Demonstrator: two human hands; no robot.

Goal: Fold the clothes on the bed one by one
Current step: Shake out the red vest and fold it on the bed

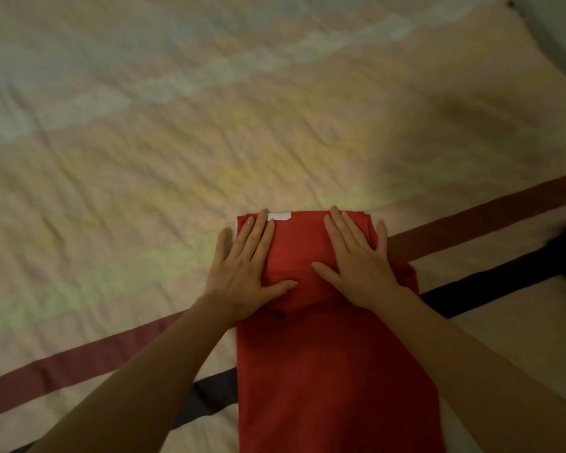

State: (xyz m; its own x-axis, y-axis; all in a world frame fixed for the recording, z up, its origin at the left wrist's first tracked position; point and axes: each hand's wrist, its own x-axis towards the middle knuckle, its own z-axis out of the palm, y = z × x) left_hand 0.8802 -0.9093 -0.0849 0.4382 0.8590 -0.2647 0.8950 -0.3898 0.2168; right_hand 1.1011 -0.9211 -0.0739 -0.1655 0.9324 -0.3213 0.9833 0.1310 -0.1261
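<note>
Nearest you, your two bare forearms reach in from the bottom corners and converge toward the middle. Between them lies a red garment (334, 364), folded into a long narrow strip that runs from the bottom edge away from you; what kind of garment it is cannot be told. It rests on the bed cover (177, 158), crossing a black band (490, 286) and a dark red band (79, 371) that run diagonally across the near part of the cover.

Further along, the far end of the strip is doubled back on itself, making a thicker layer. Your left hand (245, 273) lies flat on the left part of that folded end, fingers spread and stretched away from you, palm down, gripping nothing; its little finger hangs off the cloth onto the cover. Your right hand (356, 266) lies flat in the same way on the right part, fingers splayed, thumb pointing inward toward the left thumb, pressing and not grasping. The two thumbs are near each other but apart.

Just past your left fingertips, a small white label (279, 216) shows at the far edge of the fold.

Beyond that the pale, wrinkled cover stretches away in soft yellowish and greenish stripes, and is blurred.
</note>
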